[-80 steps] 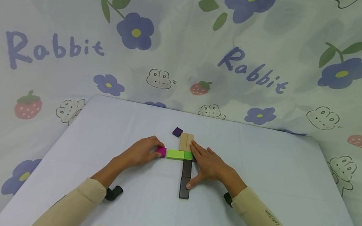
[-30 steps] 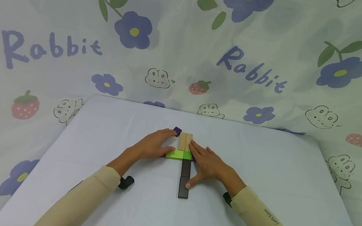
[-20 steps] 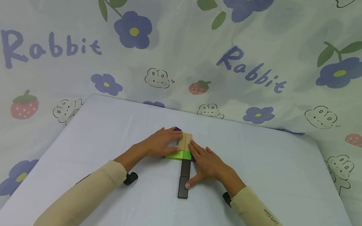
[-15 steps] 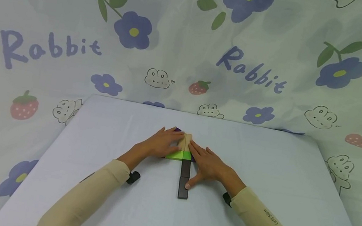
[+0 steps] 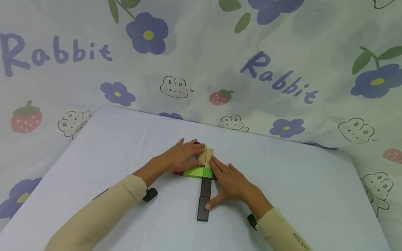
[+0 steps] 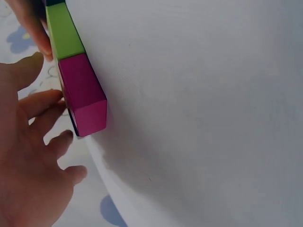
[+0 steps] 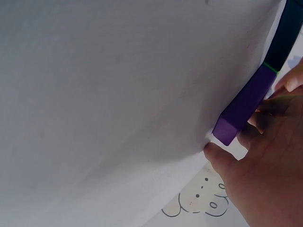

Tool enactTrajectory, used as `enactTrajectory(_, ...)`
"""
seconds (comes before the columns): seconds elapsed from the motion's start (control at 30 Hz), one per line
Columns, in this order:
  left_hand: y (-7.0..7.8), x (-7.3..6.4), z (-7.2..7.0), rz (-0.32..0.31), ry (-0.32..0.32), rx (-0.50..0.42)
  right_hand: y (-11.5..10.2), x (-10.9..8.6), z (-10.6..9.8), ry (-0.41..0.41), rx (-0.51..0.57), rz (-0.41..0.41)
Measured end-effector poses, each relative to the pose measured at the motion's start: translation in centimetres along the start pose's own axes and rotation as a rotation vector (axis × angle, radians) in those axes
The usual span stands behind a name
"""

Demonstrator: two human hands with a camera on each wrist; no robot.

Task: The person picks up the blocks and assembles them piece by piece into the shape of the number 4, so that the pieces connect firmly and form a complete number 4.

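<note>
My left hand reaches over the left wooden block, its thumb at the near end and its fingertips at the far end, pinching it. Straight fingers of my right hand rest along the right wooden block, and its thumb touches the nearer dark block. Between them lie a lime green block, a green block and another dark block. A magenta block abuts the lime one. In the right wrist view a purple block lies beside the fingers.
A dark purple cube is mostly hidden behind the left fingers. White cloth covers the table; a printed curtain hangs behind it. Black wrist cameras sit by both forearms.
My left hand has set the magenta block against the lime block, let go, and moved right and away to grip the left wooden block. My right hand has stayed in place.
</note>
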State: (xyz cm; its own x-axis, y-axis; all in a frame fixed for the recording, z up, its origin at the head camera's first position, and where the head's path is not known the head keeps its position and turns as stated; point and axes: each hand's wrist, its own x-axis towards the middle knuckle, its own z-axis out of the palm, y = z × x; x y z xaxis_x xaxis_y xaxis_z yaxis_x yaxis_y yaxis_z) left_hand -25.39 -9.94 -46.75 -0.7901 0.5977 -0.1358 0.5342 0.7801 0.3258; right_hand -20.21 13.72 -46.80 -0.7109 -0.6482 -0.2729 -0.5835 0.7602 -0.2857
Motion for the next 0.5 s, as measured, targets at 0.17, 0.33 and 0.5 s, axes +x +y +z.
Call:
enactTrajectory(0.17,-0.1,0.2,-0.2,0.007,0.009,-0.028,-0.1,-0.1,-0.2,-0.005,0.008,0.006)
enactTrajectory(0.33,-0.3,0.7,-0.3,-0.011,0.019,-0.045,-0.3,-0.2,-0.3,-0.012,0.012,0.013)
enactTrajectory(0.5,-0.4,1.2,-0.6,-0.029,0.013,-0.055,-0.2,-0.2,-0.2,-0.013,0.018,0.013)
